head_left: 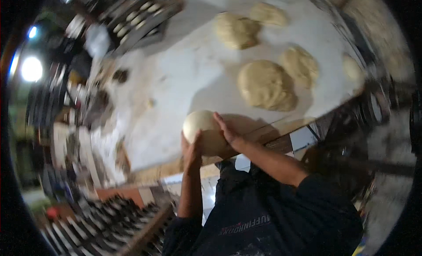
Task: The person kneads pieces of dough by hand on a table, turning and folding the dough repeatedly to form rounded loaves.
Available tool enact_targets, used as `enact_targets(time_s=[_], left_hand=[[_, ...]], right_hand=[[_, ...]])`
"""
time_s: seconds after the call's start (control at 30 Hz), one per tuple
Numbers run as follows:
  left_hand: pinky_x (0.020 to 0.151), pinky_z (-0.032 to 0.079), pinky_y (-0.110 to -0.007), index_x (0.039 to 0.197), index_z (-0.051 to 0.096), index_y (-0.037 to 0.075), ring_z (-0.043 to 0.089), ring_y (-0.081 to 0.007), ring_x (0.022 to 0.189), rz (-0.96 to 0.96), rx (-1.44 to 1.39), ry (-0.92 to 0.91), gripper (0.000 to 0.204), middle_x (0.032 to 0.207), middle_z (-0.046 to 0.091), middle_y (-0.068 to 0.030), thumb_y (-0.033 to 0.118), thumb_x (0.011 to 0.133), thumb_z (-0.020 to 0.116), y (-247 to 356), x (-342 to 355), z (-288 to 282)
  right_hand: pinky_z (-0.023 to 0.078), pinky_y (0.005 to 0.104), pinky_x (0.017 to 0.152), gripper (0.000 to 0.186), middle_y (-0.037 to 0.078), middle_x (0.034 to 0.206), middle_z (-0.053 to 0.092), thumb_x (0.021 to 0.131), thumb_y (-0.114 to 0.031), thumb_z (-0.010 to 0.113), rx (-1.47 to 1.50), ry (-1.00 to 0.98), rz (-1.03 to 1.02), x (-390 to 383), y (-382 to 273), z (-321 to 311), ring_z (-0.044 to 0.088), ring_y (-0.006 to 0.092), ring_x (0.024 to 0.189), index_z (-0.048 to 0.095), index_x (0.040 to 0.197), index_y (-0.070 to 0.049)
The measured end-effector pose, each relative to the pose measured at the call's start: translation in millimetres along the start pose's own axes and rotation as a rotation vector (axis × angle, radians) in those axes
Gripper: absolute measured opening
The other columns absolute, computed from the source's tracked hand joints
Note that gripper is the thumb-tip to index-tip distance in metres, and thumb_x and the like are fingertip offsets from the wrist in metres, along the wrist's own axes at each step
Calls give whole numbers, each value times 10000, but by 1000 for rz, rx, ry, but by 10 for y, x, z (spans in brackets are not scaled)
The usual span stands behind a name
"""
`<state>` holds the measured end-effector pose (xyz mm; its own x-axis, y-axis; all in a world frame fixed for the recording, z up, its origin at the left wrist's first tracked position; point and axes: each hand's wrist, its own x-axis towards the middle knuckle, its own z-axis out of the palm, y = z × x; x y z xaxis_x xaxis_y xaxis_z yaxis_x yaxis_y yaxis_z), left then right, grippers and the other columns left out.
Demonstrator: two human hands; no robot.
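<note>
A large, smooth, pale ball of dough (204,126) sits between my two hands at the near edge of the white worktable (171,91). My left hand (192,149) cups its left side, fingers against the dough. On the right side, my right hand (227,132) presses with its fingers laid along the surface. To the right lies a big rounded mound of dough (266,85), with a flatter lump of dough (300,66) beside it. Farther back are another dough mound (236,31) and a smaller dough piece (269,14).
Trays holding several small dough pieces (138,20) stand at the far left. White flour (107,155) dusts the table's left end. A rack of stacked dark trays (101,227) is at the lower left. A pale dough piece (351,67) lies near the right edge.
</note>
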<state>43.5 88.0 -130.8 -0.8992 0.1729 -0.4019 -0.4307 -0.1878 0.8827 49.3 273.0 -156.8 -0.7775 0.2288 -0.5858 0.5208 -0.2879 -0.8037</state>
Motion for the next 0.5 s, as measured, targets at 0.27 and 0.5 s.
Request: enact_targets(time_s=[0.27, 0.5], left_hand=[[878, 556, -394, 1423, 354, 17, 603, -285, 1110, -17, 160, -358, 851, 1260, 565, -177, 274, 777, 844, -113, 183, 3338], [899, 515, -342, 1330, 406, -52, 602, -195, 1047, 160, -125, -934, 713, 1145, 613, -131, 275, 839, 806, -1234, 734, 6875]], right_hand=[[489, 350, 923, 509, 97, 1158, 643, 960, -428, 599, 798, 177, -478, -542, -931, -2905, 612, 203, 1043, 588, 1261, -17], [516, 394, 905, 596, 132, 1147, 651, 942, -538, 578, 676, 906, -482, 5, -1315, -6401, 639, 245, 1042, 620, 1231, -18]])
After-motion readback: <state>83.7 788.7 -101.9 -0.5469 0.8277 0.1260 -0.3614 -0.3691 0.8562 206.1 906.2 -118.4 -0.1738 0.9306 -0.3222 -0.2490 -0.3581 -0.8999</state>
